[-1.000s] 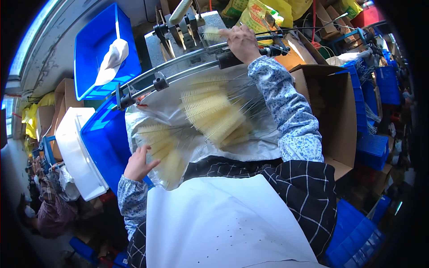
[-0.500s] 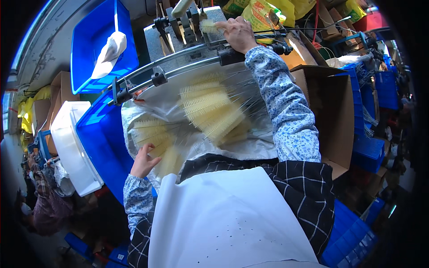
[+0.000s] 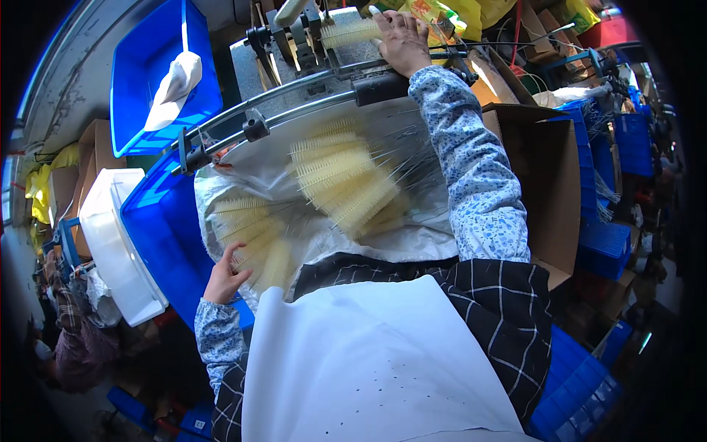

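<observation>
At the machine [image 3: 302,44], my right hand [image 3: 403,46] has its thumb and fingers around the right end of a pale yellow tube brush [image 3: 348,33]. The brush lies sideways, its left end close to the machine's metal parts. My left hand [image 3: 225,277], thumb and fingers apart, hovers at the edge of a smaller heap of brushes [image 3: 247,221] with nothing in it. A larger fan of brushes [image 3: 342,177] rests on the white sheet [image 3: 309,239] in front of me, thin wire stems pointing right.
A metal rail [image 3: 305,110] runs between me and the machine. To the left stand blue bins [image 3: 166,228] and a translucent white tub [image 3: 118,243]; a white cloth [image 3: 177,85] hangs over another blue bin. An opened cardboard box [image 3: 541,191] is beside my right arm.
My right hand has shifted slightly right and away from me, and more of the brush shows left of it. My left hand has moved slightly left and down, away from the brushes.
</observation>
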{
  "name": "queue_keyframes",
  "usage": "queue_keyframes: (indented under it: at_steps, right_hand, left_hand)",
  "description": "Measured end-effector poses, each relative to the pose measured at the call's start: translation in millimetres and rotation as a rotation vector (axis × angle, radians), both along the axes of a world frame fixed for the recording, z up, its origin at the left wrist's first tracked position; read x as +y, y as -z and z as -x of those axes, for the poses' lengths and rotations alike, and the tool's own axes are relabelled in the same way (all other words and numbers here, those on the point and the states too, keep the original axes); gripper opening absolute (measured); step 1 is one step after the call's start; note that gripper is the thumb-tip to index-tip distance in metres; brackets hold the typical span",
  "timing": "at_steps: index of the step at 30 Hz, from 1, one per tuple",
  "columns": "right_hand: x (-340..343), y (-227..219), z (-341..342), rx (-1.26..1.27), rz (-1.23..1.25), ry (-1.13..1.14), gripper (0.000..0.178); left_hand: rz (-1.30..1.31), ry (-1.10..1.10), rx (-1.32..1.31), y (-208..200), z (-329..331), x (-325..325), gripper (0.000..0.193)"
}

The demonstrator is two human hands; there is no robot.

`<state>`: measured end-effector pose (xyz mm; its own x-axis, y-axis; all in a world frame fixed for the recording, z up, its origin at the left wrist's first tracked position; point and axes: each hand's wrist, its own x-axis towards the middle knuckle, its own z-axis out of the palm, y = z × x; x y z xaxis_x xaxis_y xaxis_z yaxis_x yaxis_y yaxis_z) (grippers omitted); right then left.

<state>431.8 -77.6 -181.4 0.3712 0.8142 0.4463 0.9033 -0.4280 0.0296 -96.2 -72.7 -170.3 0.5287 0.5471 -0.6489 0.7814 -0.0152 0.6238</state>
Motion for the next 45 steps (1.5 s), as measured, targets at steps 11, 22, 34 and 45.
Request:
queue_keyframes:
  at_steps: [11, 22, 34, 45]
  right_hand:
    - [-16.5, 3.3, -0.7, 0.259, -0.112, 0.031, 0.038]
    - [8.2, 1.4, 38.5, 0.312, -0.116, 0.008, 0.037]
    - [45.7, -11.6, 114.5, 0.335, 0.009, 0.049, 0.036]
    - [13.8, -0.2, 53.4, 0.309, -0.078, 0.000, 0.035]
  left_hand:
    - [-0.097, -0.344, -0.634, -45.6, -3.1, 29.6, 0.016]
    - [-0.307, -0.604, -1.142, -121.0, 43.3, 49.8, 0.022]
    - [-0.118, -0.586, -1.471, -108.2, -6.7, 65.3, 0.021]
    - [-0.030, -0.594, -1.594, -114.7, -4.7, 68.8, 0.022]
